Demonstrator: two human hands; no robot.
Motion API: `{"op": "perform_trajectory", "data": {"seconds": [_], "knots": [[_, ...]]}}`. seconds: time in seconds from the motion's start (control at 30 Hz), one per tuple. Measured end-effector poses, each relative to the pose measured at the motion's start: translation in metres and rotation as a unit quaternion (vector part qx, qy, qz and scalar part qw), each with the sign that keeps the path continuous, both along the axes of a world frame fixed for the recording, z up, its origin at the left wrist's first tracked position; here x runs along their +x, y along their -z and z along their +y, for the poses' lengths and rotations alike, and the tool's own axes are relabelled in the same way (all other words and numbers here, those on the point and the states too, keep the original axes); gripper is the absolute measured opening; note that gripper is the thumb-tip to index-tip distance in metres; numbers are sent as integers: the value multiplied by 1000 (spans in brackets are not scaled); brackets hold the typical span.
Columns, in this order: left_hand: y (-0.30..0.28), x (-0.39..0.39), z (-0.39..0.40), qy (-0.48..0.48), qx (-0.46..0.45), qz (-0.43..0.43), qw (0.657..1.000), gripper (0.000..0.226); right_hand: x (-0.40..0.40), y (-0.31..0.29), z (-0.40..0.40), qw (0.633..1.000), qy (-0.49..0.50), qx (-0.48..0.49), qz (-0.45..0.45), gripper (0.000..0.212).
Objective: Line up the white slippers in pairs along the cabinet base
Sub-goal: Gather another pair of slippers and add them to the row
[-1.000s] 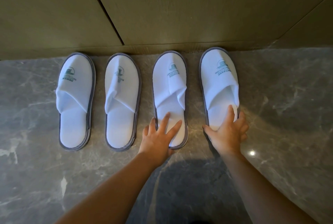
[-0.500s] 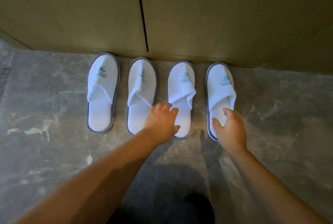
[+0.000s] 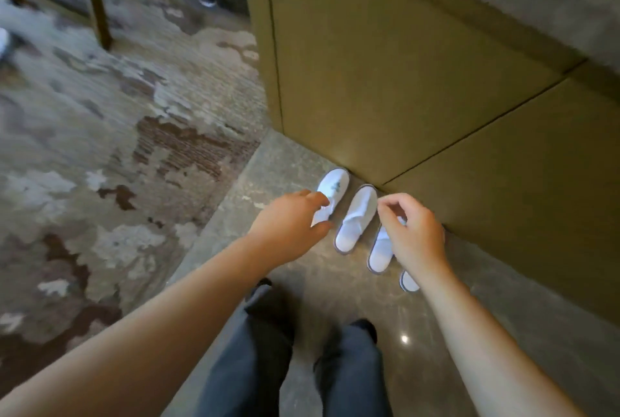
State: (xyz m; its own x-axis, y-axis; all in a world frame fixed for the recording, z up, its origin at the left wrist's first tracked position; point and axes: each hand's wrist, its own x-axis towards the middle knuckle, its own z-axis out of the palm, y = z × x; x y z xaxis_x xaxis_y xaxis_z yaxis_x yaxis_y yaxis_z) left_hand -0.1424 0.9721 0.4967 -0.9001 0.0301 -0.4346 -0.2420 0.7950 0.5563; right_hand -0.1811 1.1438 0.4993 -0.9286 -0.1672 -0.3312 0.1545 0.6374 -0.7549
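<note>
1. Slippers, white with grey edging, lie in a row on the marble floor [image 3: 335, 296], toes toward the base of the tan cabinet [image 3: 385, 88]. No container shows anywhere in the scene.
2. Four slippers can be counted. The far-left slipper [image 3: 332, 186] shows a small green mark on its toe; the second slipper [image 3: 356, 218] is in full view; the third slipper [image 3: 379, 253] is partly covered by a hand; of the fourth slipper [image 3: 408, 281] only the heel end shows beside the right wrist.
3. The left hand [image 3: 288, 219] hangs in front of the far-left slipper and hides its heel half, fingers loosely curved and gripping nothing. Whether it touches the slipper cannot be told.
4. The right hand [image 3: 414, 232] hangs over the third slipper, fingers curled loosely with finger and thumb tips drawn close together, nothing held between them.
5. Two bare forearms reach in from the near edge, and two legs in dark trousers [image 3: 255, 366] stand on the marble below them.
6. A patterned carpet [image 3: 100, 135] covers the floor to the left, with a dark wooden furniture leg [image 3: 97, 4] on it at far left.
</note>
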Motion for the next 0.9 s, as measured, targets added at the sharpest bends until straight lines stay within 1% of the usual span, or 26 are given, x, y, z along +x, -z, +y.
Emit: {"op": "perform_trajectory", "data": {"seconds": [0.1, 0.2, 0.37, 0.43, 0.5, 0.57, 0.63, 0.7, 0.83, 0.9], "knots": [[-73, 30, -51, -78, -12, 38, 996, 39, 8, -69, -57, 997, -51, -51, -2, 11], [-120, 56, -87, -162, -20, 72, 984, 40, 22, -110, -101, 990, -103, -92, -20, 11], [-161, 80, -134, -285, -22, 93, 954, 39, 28, -128, -147, 975, -191, -110, -22, 11], [-170, 87, -155, -340, -26, 104, 934, 38, 22, -130, -170, 966, -231, -118, -23, 14], [-177, 98, -173, -410, -27, 116, 904, 36, 14, -134, -201, 950, -286, -120, -24, 16], [-178, 113, -188, -474, -27, 129, 871, 34, 7, -142, -242, 929, -348, -125, -11, 13], [-177, 135, -200, -530, -16, 121, 839, 32, 7, -152, -285, 902, -409, -135, 8, 11], [-172, 160, -210, -589, -2, 111, 800, 30, 13, -163, -329, 872, -465, -150, 22, 10], [-158, 201, -240, -695, -6, 86, 714, 27, 34, -176, -424, 824, -538, -179, 7, 9], [-148, 214, -267, -728, -8, 86, 680, 24, 46, -174, -472, 803, -565, -190, 3, 9]]}}
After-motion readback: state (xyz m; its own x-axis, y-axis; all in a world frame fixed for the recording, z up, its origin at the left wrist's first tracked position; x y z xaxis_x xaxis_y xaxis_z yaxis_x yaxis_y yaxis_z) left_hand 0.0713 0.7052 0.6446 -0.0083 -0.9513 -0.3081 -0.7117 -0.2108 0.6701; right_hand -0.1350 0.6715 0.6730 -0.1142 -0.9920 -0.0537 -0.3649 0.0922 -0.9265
